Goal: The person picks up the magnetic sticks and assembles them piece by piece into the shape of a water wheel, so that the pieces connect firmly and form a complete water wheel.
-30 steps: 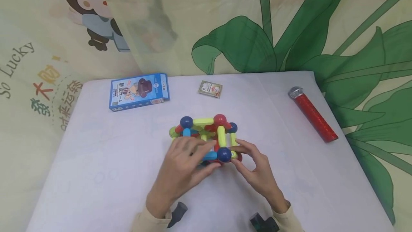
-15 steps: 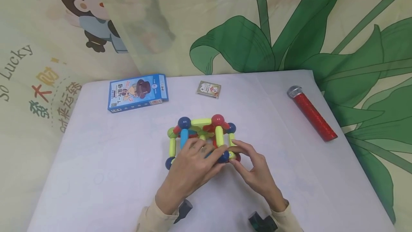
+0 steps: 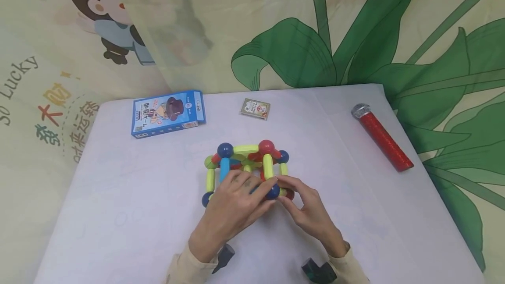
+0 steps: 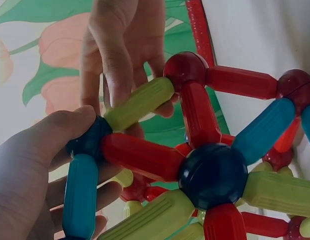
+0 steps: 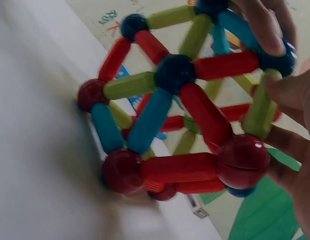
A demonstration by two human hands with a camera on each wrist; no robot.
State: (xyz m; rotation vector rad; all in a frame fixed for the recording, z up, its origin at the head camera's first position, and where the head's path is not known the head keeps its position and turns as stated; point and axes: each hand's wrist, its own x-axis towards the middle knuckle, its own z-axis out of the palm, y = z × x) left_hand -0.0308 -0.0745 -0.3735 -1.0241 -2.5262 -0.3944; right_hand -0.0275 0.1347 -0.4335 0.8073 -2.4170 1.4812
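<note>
A frame of magnetic rods and balls (image 3: 246, 149) in blue, red and yellow-green stands on the white table. My left hand (image 3: 230, 214) pinches a dark blue ball (image 3: 272, 192) at its near upper corner, thumb on the ball in the left wrist view. Beside it, my right hand (image 3: 311, 211) grips a yellow-green rod (image 4: 140, 104) between thumb and fingers. That rod spans the dark blue ball and a red ball (image 4: 186, 70). In the right wrist view, red, blue and yellow-green rods meet at another dark blue ball (image 5: 175, 73). The left hand covers part of the frame's front in the head view.
Behind the frame lie a blue box (image 3: 168, 114) and a small card pack (image 3: 255, 108). A red microphone-shaped object (image 3: 382, 138) with a silver head rests at the right. A printed cloth (image 3: 288, 51) hangs past the table's far edge.
My left hand has moved right and closed its fingers onto the dark blue ball, uncovering the frame's lower left corner. My right hand has stayed at the yellow-green rod, shifting slightly left.
</note>
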